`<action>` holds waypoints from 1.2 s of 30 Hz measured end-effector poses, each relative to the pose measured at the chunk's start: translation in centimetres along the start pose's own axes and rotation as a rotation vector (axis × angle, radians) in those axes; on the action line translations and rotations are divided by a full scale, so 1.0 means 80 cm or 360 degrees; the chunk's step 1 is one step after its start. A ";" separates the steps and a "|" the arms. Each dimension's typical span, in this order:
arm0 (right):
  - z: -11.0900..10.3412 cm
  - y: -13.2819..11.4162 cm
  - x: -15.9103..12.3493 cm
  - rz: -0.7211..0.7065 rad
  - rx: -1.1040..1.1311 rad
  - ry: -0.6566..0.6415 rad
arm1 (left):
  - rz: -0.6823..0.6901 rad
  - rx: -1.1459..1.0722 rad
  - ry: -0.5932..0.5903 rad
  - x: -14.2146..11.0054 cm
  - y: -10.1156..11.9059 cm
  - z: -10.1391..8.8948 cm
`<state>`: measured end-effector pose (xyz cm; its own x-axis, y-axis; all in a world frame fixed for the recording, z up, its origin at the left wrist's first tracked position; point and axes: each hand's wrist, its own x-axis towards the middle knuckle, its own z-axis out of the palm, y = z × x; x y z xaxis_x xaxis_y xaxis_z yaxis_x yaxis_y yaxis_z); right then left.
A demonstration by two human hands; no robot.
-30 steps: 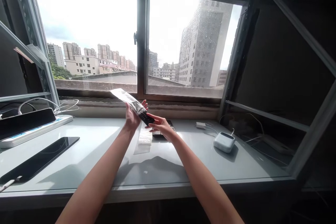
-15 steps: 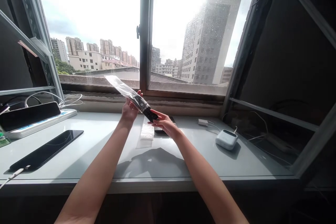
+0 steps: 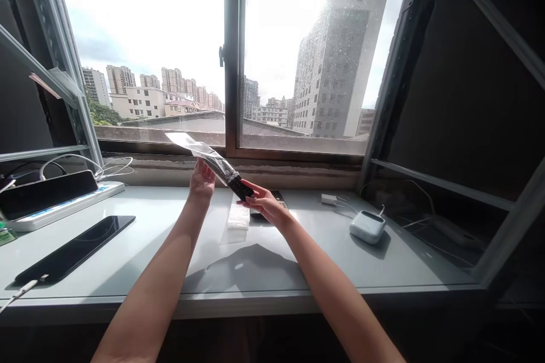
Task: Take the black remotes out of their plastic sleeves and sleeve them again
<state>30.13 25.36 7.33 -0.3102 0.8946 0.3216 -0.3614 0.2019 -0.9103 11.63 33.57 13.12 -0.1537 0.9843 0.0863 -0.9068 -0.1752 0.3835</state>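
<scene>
A black remote control (image 3: pixel 240 187) is held up at a slant above the desk, its upper part inside a clear plastic sleeve (image 3: pixel 213 160). My right hand (image 3: pixel 268 205) pinches the remote's bare lower end between thumb and fingers. At the sleeve, my left hand (image 3: pixel 202 180) is closed around its middle from below, with the fingers partly hidden behind it. The loose flat end of the sleeve sticks out to the upper left. Beneath my hands lie folded clear plastic sleeves (image 3: pixel 238 218) and another black object with buttons (image 3: pixel 280 199), partly covered by my right hand.
On the left are a black phone (image 3: pixel 76 249) with a cable and a white power strip (image 3: pixel 63 207) with another phone leaning on it. To the right sit a pale power bank (image 3: pixel 368 227) and a white charger (image 3: pixel 328 199). A window (image 3: pixel 232 68) stands behind the desk.
My left hand has moved slightly left and down, and its fingertips no longer show above the sleeve. The sleeve's loose end has dropped a little. My right hand keeps its hold on the remote.
</scene>
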 end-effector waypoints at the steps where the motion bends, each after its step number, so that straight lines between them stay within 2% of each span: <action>1: 0.001 0.001 0.000 0.0002 0.0011 0.0001 | 0.0014 -0.0011 0.0003 0.002 0.000 -0.002; 6: 0.008 -0.001 0.001 -0.0044 0.0077 0.0037 | 0.0065 0.0042 -0.0040 0.010 -0.001 -0.013; 10: 0.011 -0.006 -0.001 -0.0049 0.0043 0.0084 | 0.0116 0.0254 -0.0254 0.014 -0.001 -0.014; 12: 0.011 -0.007 -0.002 -0.0044 0.0013 0.0071 | 0.0110 0.0327 -0.0299 0.015 -0.001 -0.012; 17: 0.008 -0.004 -0.002 -0.0061 -0.0011 0.0035 | 0.0072 0.0341 -0.0122 0.015 0.002 -0.010; 24: 0.012 -0.002 -0.003 -0.0030 -0.0044 0.0047 | 0.0060 0.0202 -0.0073 0.012 0.006 -0.014; 32: 0.019 -0.002 -0.001 -0.0060 0.0061 0.0063 | 0.0036 0.0274 -0.0405 0.010 0.001 -0.020; 36: 0.026 0.001 0.001 -0.0085 0.0076 0.0056 | -0.0015 0.0300 -0.0576 -0.003 0.004 -0.013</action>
<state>28.25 24.58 7.84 -0.2585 0.8968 0.3590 -0.4183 0.2310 -0.8784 10.99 33.29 12.26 0.0330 0.9214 0.3872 -0.8146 -0.1997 0.5446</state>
